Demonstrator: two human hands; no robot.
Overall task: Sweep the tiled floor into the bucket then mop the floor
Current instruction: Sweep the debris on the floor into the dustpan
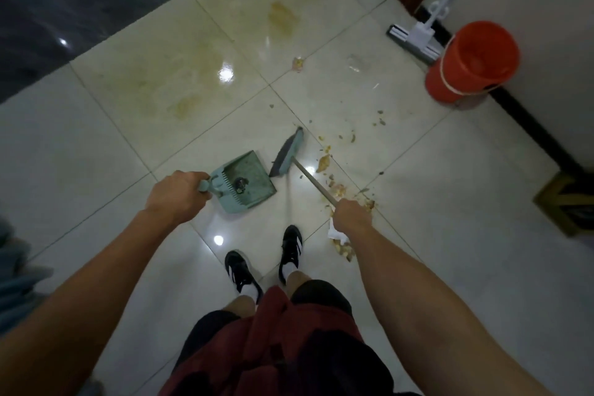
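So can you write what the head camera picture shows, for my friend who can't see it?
A person looks down at a pale tiled floor, the left hand gripping a green dustpan and the right hand gripping a broom beside scattered food scraps. Yellowish stains mark the tiles. An orange bucket and a mop stand by the wall.

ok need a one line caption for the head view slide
Left hand holds a green dustpan, right hand a broom; food scraps on the tiles.

text: none readable
bucket (pixel 472 61): no label legible
dustpan (pixel 246 183): no marking legible
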